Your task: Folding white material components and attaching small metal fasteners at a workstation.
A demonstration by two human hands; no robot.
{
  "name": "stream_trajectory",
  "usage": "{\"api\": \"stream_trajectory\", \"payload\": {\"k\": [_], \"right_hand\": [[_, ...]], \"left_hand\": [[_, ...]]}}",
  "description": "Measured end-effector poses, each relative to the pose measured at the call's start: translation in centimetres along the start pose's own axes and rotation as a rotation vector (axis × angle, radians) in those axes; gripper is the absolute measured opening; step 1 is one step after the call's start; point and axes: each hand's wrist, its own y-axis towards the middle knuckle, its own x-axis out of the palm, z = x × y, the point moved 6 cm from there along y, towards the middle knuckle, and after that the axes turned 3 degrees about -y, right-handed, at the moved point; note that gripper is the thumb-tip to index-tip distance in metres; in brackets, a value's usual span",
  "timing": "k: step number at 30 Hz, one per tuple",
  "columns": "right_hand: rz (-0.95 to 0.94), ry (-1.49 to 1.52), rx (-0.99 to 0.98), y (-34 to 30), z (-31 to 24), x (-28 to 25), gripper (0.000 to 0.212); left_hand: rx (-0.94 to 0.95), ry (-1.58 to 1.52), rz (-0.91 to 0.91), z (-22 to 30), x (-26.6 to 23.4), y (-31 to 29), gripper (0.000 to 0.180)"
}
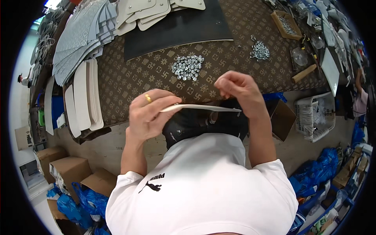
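My left hand [150, 111], with a yellow ring on one finger, grips the left end of a thin cream panel [207, 107]. The panel is seen almost edge-on, above my lap at the table's near edge. Over its right end my right hand [242, 92] is raised, apart from it, with fingers curled in a pinch. Whatever lies between those fingertips is hidden. Ahead on the brown patterned cloth [137, 78] sits a pile of round silver studs [188, 67]. A second pile of smaller silver metal pieces [260, 51] lies further right.
A black mat [176, 33] lies at the back, with cream panels bearing studs [147, 11] beyond. Quilted grey sheets [76, 47] and stacked cream strips [93, 94] stand left. At right are a box of small metal parts [286, 25], a wooden handle [304, 73] and a white basket [315, 117].
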Motion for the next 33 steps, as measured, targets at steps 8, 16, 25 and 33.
{"api": "stream_trajectory", "payload": {"k": [8,16,25,33], "right_hand": [[0.981,-0.906,-0.256,-0.6,-0.4,-16.3,0.022],[0.974,-0.993,-0.330,-0.3,-0.3,-14.8,0.020],[0.961,-0.901,-0.368,-0.1,-0.5,-15.4,0.012],[0.983,-0.718,-0.399,-0.3,-0.6,-16.8,0.015]], "left_hand": [[-0.057,0.174,0.890,-3.2,-15.5,8.8,0.014],[0.115,0.848,0.214,-9.7,-11.9,14.8,0.056],[-0.856,1.194,0.178,-22.6,-24.7,-2.0,0.083],[-1.085,1.009,0.103,-23.2,-26.0,-9.4,0.062]]}}
